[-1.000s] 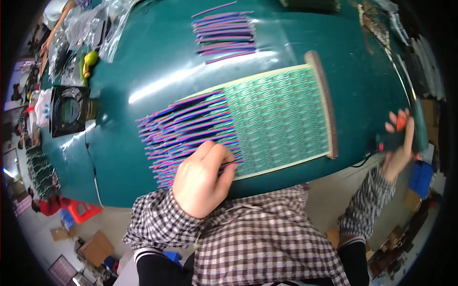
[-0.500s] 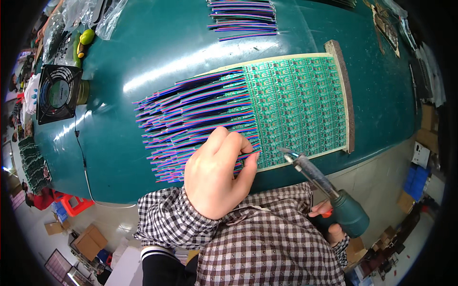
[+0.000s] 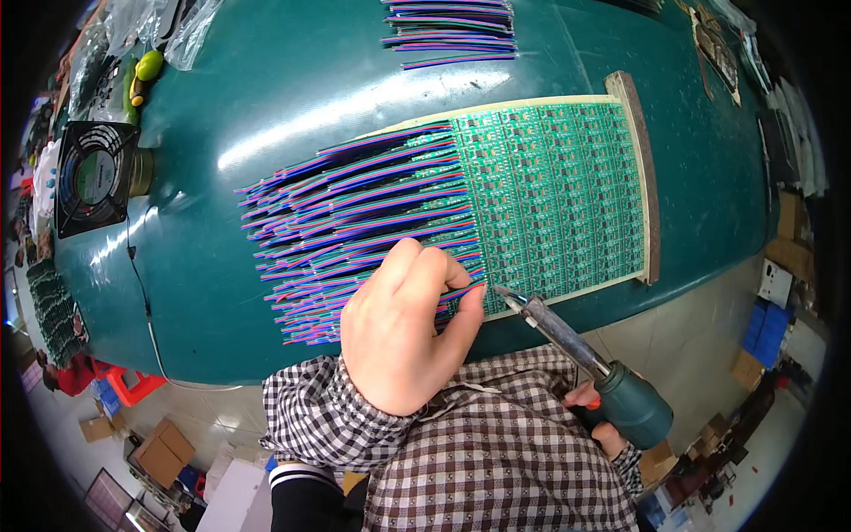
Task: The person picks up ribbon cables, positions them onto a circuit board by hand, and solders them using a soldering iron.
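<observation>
My left hand (image 3: 396, 326) is closed, its thumb and fingertips pinching a multicoloured ribbon wire (image 3: 461, 291) at the left edge of the bare part of a green circuit board panel (image 3: 554, 199). Rows of red, green, blue and black wires (image 3: 355, 204) run leftward from that panel. My right hand (image 3: 603, 434) is wrapped round the dark green handle of a soldering iron (image 3: 567, 341), partly hidden behind it. The iron's tip points up and left, close to the pinched wire's end; whether they touch I cannot tell.
A wooden strip (image 3: 640, 177) borders the panel's right end. More cut wires (image 3: 450, 31) lie at the far side of the green table (image 3: 292, 106). On the left stands a small black fan (image 3: 96, 177) with a cable, near a yellow-green fruit (image 3: 149, 65) and plastic bags (image 3: 191, 35).
The soldering iron has moved left and slightly down, bringing its tip nearer to my left fingertips. My left hand keeps its pinch on the wire, and the view has shifted slightly.
</observation>
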Demonstrator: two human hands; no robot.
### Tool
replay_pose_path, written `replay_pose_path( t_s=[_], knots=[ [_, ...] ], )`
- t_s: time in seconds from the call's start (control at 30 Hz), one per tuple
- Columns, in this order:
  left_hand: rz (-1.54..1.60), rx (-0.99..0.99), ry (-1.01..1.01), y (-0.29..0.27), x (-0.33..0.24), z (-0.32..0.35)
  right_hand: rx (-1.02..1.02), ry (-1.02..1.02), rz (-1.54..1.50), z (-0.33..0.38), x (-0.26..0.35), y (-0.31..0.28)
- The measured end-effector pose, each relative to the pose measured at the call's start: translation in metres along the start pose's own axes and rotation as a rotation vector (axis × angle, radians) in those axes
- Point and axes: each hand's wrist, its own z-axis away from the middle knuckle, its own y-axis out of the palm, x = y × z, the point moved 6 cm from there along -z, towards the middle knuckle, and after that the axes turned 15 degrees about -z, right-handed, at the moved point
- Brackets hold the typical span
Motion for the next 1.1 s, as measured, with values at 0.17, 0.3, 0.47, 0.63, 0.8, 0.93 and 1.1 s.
replay_pose_path(
  t_s=[0.17,0.3,0.47,0.63,0.8,0.93,1.1],
  knots=[
    [0.0,-0.003,-0.018,0.001,0.001,0.001,0.062,0.109,-0.05,0.01,-0.014,-0.011],
    [0.006,-0.015,-0.012,0.002,-0.001,0.001,0.123,0.179,-0.054,0.012,-0.017,-0.01],
    [0.019,-0.028,-0.009,0.001,-0.001,0.0,0.098,0.089,-0.024,0.009,-0.012,-0.006],
    [0.014,-0.028,-0.011,0.002,-0.001,0.001,0.142,0.025,0.007,0.006,-0.01,-0.007],
    [0.011,-0.03,-0.011,0.002,-0.002,0.002,-0.059,-0.001,-0.054,-0.002,-0.001,0.004],
    [0.027,-0.024,-0.01,0.001,-0.001,0.0,-0.053,-0.005,-0.01,-0.002,0.003,0.004],
    [0.02,-0.026,-0.005,0.002,0.0,0.002,-0.018,0.012,0.039,-0.003,0.005,0.005]
  ],
)
